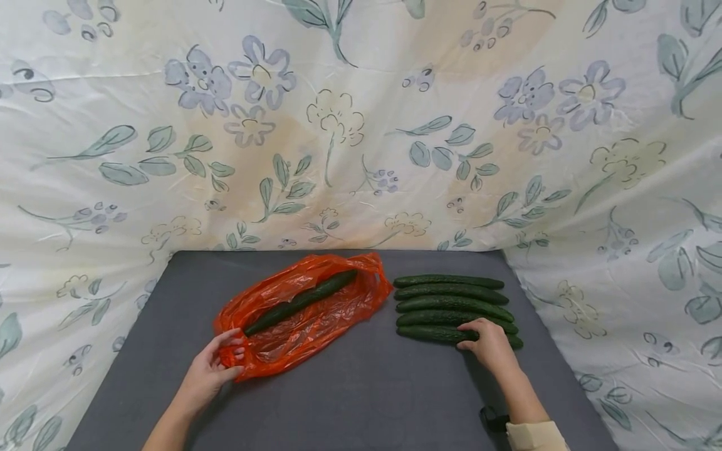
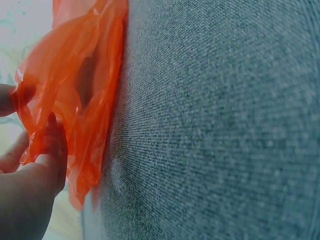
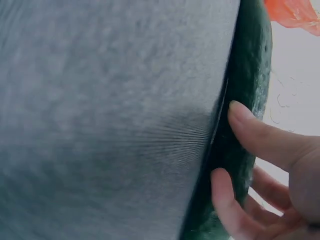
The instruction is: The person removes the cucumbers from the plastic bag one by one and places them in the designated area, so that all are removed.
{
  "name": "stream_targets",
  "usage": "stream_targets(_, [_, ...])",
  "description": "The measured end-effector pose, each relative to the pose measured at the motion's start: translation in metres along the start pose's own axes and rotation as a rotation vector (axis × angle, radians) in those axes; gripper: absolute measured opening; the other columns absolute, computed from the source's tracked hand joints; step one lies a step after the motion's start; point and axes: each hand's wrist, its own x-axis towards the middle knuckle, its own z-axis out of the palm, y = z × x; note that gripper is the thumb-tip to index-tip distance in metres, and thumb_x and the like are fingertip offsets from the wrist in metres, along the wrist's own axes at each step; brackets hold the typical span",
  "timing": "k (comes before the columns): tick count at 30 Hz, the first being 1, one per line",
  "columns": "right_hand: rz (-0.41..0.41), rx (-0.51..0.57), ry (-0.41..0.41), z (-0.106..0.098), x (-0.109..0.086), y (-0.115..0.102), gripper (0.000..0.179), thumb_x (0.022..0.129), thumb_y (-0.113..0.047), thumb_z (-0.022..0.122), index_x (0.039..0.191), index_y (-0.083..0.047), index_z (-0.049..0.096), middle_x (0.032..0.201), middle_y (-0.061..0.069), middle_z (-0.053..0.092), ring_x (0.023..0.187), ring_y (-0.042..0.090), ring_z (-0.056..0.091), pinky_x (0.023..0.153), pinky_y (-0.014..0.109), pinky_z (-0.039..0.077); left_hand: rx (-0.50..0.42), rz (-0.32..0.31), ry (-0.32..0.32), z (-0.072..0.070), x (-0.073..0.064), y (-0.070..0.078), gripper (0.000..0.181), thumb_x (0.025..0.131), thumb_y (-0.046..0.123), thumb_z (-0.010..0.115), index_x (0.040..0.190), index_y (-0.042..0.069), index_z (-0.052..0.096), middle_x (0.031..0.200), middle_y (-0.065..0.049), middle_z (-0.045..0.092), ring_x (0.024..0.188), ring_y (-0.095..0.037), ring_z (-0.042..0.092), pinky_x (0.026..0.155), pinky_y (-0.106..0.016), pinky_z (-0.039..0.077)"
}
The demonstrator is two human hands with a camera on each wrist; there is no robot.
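An orange-red plastic bag [image 1: 316,344] lies spread on the left of the table, with one dark green cucumber [image 1: 304,300] along its inside. My left hand [image 1: 217,366] holds the near left end of this bag; in the left wrist view the thin film bunches among the fingers [image 2: 47,160]. On the right, several cucumbers [image 1: 451,304] lie side by side in a row. My right hand [image 1: 487,344] grips the nearest one, a cucumber [image 3: 247,65] that the right wrist view shows close up, the thumb and fingers on its sides. Part of it is hidden beneath the hand.
A dark grey cloth covers the table [image 1: 366,401]. Floral fabric [image 1: 361,156] hangs behind the table and along both sides. Between the bag's right end and the cucumber row is only a narrow gap. A black band [image 1: 494,419] sits at my right wrist.
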Motion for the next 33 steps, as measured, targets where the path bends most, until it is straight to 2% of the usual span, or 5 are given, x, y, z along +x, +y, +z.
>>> stream_targets(4, [-0.003, 0.014, -0.006, 0.000, -0.001, 0.002, 0.038, 0.079, -0.018, 0.084, 0.116, -0.011, 0.075, 0.126, 0.020, 0.063, 0.114, 0.046, 0.059, 0.085, 0.055, 0.055, -0.006, -0.005, -0.007, 0.002, 0.001, 0.000, 0.074, 0.088, -0.006, 0.070, 0.152, -0.003, 0.032, 0.140, -0.027, 0.046, 0.107, -0.002, 0.059, 0.083, -0.021, 0.057])
stream_targets(11, [0.023, 0.013, 0.076, -0.003, 0.002, 0.004, 0.036, 0.078, -0.018, 0.086, 0.110, -0.008, 0.075, 0.124, 0.019, 0.058, 0.118, 0.046, 0.052, 0.093, 0.060, 0.048, -0.001, 0.010, -0.005, 0.002, 0.001, -0.001, 0.074, 0.088, -0.005, 0.070, 0.152, -0.003, 0.033, 0.139, -0.026, 0.048, 0.107, -0.002, 0.060, 0.083, -0.021, 0.057])
stream_targets(17, [-0.014, -0.014, 0.004, -0.005, 0.008, 0.005, 0.030, 0.079, -0.019, 0.085, 0.106, -0.012, 0.076, 0.115, 0.014, 0.065, 0.108, 0.042, 0.060, 0.085, 0.056, 0.052, -0.004, 0.018, 0.012, 0.001, 0.001, -0.002, 0.073, 0.087, -0.008, 0.071, 0.150, -0.004, 0.034, 0.133, -0.019, 0.052, 0.106, -0.003, 0.061, 0.082, -0.020, 0.057])
stream_targets(23, [-0.099, -0.077, -0.045, -0.010, 0.014, 0.006, 0.025, 0.082, -0.019, 0.081, 0.106, -0.012, 0.076, 0.110, 0.008, 0.069, 0.103, 0.036, 0.063, 0.082, 0.051, 0.054, -0.002, 0.024, -0.002, 0.002, 0.002, -0.005, 0.073, 0.088, -0.006, 0.071, 0.151, -0.004, 0.033, 0.136, -0.024, 0.050, 0.106, -0.002, 0.060, 0.082, -0.021, 0.057])
stream_targets(33, [-0.147, -0.139, -0.028, -0.005, 0.010, 0.008, 0.038, 0.077, -0.015, 0.086, 0.113, -0.009, 0.072, 0.119, 0.015, 0.068, 0.112, 0.040, 0.060, 0.087, 0.053, 0.054, 0.014, 0.022, -0.004, 0.004, 0.002, -0.002, 0.074, 0.088, -0.005, 0.071, 0.152, -0.003, 0.034, 0.137, -0.027, 0.048, 0.106, -0.002, 0.060, 0.083, -0.020, 0.057])
